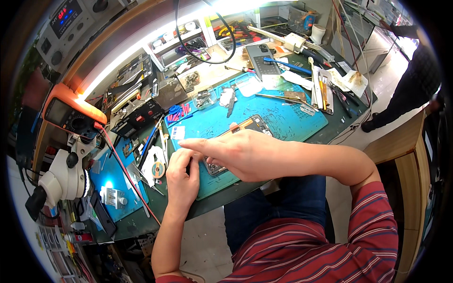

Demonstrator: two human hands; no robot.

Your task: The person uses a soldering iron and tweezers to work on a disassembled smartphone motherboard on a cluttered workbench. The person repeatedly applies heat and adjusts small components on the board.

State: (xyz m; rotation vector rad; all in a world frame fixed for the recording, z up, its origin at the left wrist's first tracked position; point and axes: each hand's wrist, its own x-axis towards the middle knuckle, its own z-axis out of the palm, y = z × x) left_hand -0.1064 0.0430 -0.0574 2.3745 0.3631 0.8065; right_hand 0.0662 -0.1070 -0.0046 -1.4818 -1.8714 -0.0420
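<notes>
My left hand [181, 177] is curled at the left side of an opened phone [255, 123], with a small dark shape between thumb and fingers that I cannot make out. My right hand [236, 155] lies across the phone, covering much of it; its index finger reaches over my left hand and its other fingers are bent underneath, their contents hidden. The phone rests on a blue mat [302, 120]. Beyond it are a dark strip-shaped part [231, 104] and a small clear parts box [204, 98].
An orange multimeter [74, 112] and a white microscope [63, 177] stand left. A grey phone [258, 61], tweezers and tools crowd the back and right. A black cable loop hangs overhead. Another person [410, 80] stands beyond the bench's right end, beside wooden furniture [398, 155].
</notes>
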